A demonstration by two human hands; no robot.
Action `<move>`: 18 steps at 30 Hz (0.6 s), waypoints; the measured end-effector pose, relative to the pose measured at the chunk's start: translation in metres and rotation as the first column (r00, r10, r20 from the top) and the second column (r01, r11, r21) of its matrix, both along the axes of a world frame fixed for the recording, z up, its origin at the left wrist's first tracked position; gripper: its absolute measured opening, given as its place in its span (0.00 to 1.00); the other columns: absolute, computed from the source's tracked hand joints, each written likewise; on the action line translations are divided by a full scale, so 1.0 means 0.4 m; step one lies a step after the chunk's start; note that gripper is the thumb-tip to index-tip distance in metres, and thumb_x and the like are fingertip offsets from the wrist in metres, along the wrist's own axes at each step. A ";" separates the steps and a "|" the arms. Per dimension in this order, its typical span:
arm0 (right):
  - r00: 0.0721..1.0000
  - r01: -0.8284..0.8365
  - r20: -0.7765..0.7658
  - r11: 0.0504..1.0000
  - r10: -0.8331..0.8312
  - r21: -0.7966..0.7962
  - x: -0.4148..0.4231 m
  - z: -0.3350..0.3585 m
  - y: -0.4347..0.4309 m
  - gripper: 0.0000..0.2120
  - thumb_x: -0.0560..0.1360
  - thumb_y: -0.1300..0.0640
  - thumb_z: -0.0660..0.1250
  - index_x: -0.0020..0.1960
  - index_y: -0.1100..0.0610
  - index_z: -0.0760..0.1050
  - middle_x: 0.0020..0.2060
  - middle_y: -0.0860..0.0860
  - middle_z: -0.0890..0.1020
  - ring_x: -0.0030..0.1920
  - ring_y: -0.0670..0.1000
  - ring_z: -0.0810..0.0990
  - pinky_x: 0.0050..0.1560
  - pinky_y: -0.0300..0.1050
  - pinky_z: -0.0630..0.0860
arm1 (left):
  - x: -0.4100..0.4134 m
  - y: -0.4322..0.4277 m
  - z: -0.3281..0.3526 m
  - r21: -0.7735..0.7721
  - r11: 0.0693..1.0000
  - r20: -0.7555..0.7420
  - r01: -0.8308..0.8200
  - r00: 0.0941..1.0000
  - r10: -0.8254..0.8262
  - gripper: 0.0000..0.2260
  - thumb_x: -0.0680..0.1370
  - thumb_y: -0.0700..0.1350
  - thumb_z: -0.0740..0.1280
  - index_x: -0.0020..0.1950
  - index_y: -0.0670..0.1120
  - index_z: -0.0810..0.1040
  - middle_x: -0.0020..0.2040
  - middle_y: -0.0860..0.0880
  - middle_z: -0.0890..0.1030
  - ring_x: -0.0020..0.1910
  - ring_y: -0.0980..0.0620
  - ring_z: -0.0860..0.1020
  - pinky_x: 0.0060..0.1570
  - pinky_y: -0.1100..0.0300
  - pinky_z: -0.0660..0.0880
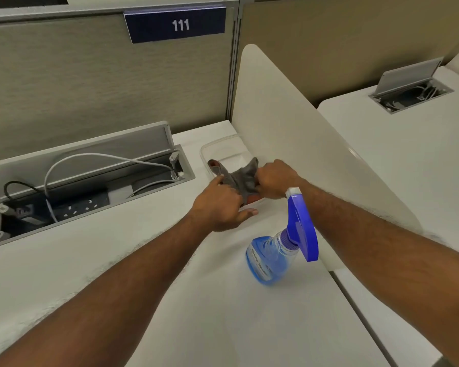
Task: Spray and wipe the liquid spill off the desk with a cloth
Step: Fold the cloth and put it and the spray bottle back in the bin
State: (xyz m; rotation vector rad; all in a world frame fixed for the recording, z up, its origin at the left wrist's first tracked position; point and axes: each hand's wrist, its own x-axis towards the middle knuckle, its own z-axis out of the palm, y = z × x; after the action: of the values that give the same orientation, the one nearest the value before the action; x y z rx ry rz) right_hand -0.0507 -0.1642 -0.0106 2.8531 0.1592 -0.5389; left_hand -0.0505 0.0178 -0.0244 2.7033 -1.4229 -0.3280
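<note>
A grey cloth (243, 177) hangs over a clear plastic tray (223, 145) at the back right of the white desk (117, 260), beside the divider. My left hand (219, 205) pinches the cloth's left end, with the other fingers resting on the desk at the tray's front rim. My right hand (274, 178) is closed on the cloth's right end. A clear spray bottle (273, 256) with blue liquid and a blue trigger head stands upright on the desk under my right forearm, untouched. No spill shows on the desk.
An open cable well (90, 186) with a raised grey lid, a power strip and white and black cables is sunk into the desk at left. A cream divider (302, 144) rises at right; beyond it lies a second desk (408, 154) with its own cable well.
</note>
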 end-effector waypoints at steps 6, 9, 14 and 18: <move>0.984 -0.121 -0.139 0.989 0.108 -0.084 0.012 -0.027 -0.002 0.15 0.80 0.44 0.62 0.56 0.56 0.75 0.52 0.53 0.82 0.55 0.53 0.80 0.66 0.50 0.66 | -0.004 -0.050 0.003 0.194 0.980 -0.101 -0.048 0.992 0.069 0.38 0.77 0.70 0.56 0.82 0.51 0.53 0.81 0.47 0.60 0.80 0.46 0.58 0.78 0.49 0.51; 0.990 -0.077 -0.126 0.994 0.068 -0.074 0.028 -0.023 0.005 0.13 0.80 0.46 0.63 0.51 0.56 0.73 0.52 0.53 0.81 0.50 0.52 0.79 0.60 0.48 0.70 | 0.004 -0.067 0.017 0.319 0.948 -0.122 -0.027 0.990 0.069 0.38 0.76 0.71 0.56 0.79 0.49 0.62 0.76 0.45 0.70 0.74 0.45 0.68 0.74 0.50 0.65; 0.968 -0.129 0.224 0.990 0.114 0.051 0.057 -0.008 0.005 0.10 0.77 0.51 0.63 0.49 0.56 0.80 0.46 0.54 0.82 0.44 0.56 0.80 0.41 0.47 0.70 | 0.051 -0.069 0.073 0.059 0.998 0.006 -0.038 0.999 0.037 0.22 0.82 0.61 0.50 0.47 0.49 0.77 0.51 0.44 0.83 0.41 0.51 0.77 0.45 0.52 0.71; 0.982 -0.182 0.056 0.983 0.183 -0.019 0.063 -0.033 -0.003 0.20 0.79 0.43 0.61 0.65 0.53 0.75 0.64 0.54 0.78 0.65 0.55 0.74 0.71 0.53 0.63 | 0.098 -0.056 0.063 0.425 0.874 0.130 -0.236 0.971 0.199 0.26 0.82 0.59 0.48 0.73 0.49 0.71 0.73 0.43 0.71 0.75 0.42 0.64 0.76 0.36 0.48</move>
State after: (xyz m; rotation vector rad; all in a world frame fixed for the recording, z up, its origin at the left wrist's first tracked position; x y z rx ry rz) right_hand -0.0255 -0.1655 -0.0237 2.7988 0.4008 -0.4184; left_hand -0.0113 -0.0044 0.0007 3.2358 -1.1539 -0.5907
